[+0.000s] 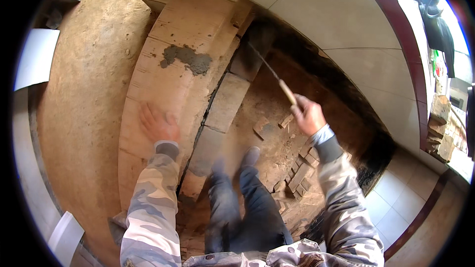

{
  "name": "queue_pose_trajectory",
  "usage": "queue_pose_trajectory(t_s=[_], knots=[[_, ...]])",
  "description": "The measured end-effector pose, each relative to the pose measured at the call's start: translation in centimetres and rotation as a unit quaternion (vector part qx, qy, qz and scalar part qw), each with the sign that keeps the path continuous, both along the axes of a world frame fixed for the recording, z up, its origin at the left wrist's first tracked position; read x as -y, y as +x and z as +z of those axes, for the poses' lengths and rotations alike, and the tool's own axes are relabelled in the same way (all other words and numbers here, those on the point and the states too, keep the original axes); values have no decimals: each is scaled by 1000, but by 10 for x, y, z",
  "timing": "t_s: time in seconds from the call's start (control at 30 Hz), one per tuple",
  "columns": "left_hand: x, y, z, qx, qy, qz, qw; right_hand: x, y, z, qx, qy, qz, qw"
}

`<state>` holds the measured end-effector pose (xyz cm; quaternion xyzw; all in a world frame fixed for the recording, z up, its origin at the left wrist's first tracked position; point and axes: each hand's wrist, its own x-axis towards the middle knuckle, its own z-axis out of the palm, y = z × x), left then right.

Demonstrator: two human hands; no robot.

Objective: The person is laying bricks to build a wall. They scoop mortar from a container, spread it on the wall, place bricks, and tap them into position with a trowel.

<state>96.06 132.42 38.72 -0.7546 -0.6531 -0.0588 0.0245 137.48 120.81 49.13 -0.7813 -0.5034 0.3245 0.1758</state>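
My left hand (161, 123) lies flat, fingers spread, on a long tan ledge (148, 76) of slabs. A smear of wet grey mortar (195, 63) sits on the ledge, beyond the hand. My right hand (310, 114) is closed round the pale wooden handle (287, 92) of a tool with a thin metal shaft. The shaft (267, 66) points away to the left, toward a dark block (252, 52) at the far end of a row of blocks. I cannot make out the tool's tip. A grey block (228, 101) lies nearer, beside the dark gap along the ledge.
My feet stand in a dirt-floored pit, where a shoe (251, 156) shows. Broken bricks (303, 175) are heaped to the right, with loose pieces (261, 127) ahead. A pale tiled wall (356, 69) bounds the far right. Earthen floor (81, 118) runs along the left.
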Motion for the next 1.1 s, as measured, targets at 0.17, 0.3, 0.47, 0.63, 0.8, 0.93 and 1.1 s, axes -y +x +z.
queue_pose_trajectory(t_s=[0.17, 0.3, 0.47, 0.63, 0.8, 0.93, 1.1], knots=[[1, 4, -3, 14, -2, -5, 1000, -76, 67, 14, 78, -114, 38, 990], [-3, 5, -5, 26, 30, -20, 999, -92, 74, 4, 129, -77, 24, 988], [4, 0, -8, 2, 4, -1, 1000, -21, 55, 4, 60, 43, 6, 997], [1, -2, -10, 30, 17, -11, 999, 120, -36, -24, -117, 24, -225, 967], [-1, -8, -27, 6, -17, -9, 1000, 207, -140, -75, -464, -33, -473, 748], [64, 56, 7, 206, -12, -84, 975, 277, -184, -96, -578, -66, -558, 592], [216, 213, -82, 230, -248, -327, 882, 372, -184, -145, -529, -77, -677, 506]])
